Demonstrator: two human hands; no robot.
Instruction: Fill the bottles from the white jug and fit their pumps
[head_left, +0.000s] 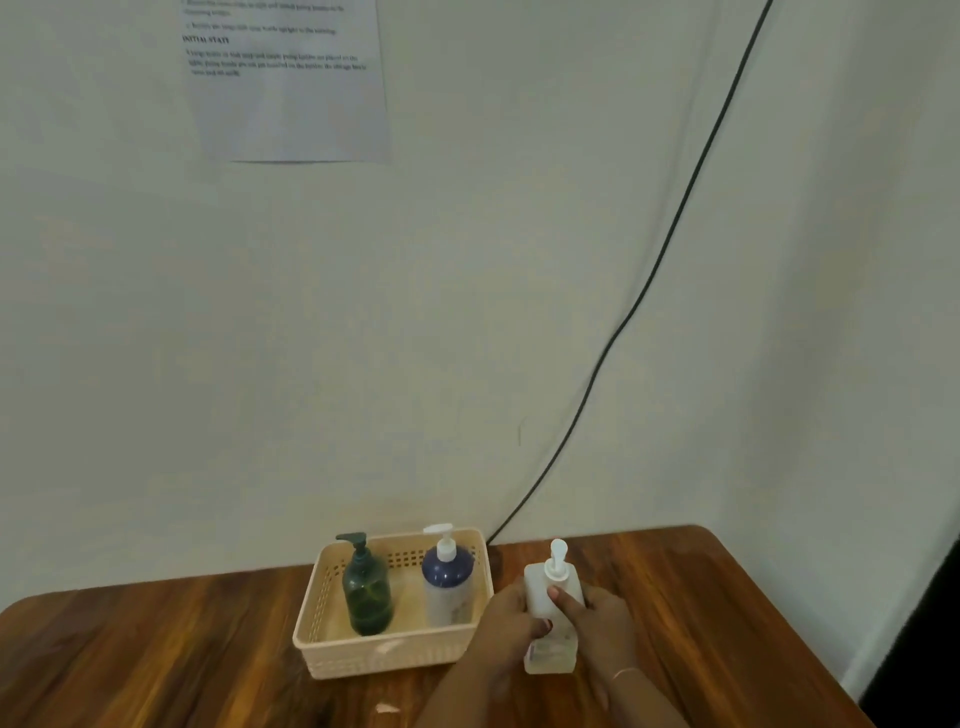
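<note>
A clear pale bottle (549, 656) with a white pump stands upright on the wooden table, just right of a beige basket (363, 657). My left hand (506, 623) grips its left side and my right hand (597, 621) its right side, thumb across the front. Inside the basket stand a dark green bottle (367, 595) with a green pump and a blue-and-white bottle (447, 584) with a white pump. No white jug is in view.
The table (727, 623) meets a pale wall at the back. A black cable (649, 280) runs down the wall behind the basket. A printed sheet (285, 88) hangs on the wall. The table's right edge lies close at the right.
</note>
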